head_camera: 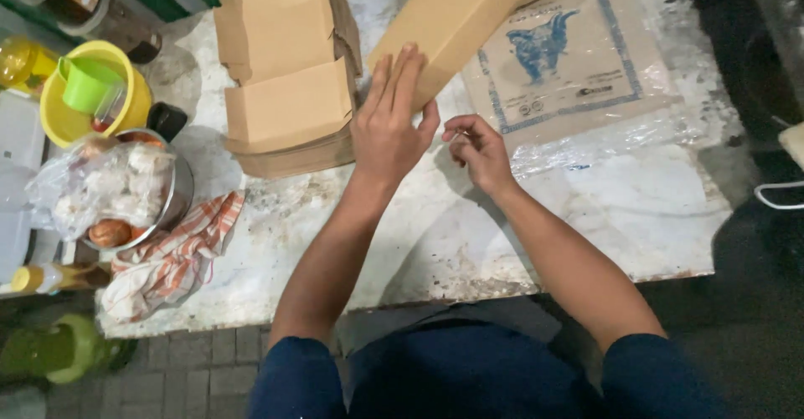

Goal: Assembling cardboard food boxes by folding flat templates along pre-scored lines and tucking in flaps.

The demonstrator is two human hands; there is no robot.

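A person's left hand point(387, 126) lies flat, fingers straight, against a tilted brown cardboard box point(448, 25) above a worn white surface point(469, 235). The right hand point(477, 147) hovers just beside it, fingers curled and empty. A stack of folded boxes point(289, 76) sits to the left.
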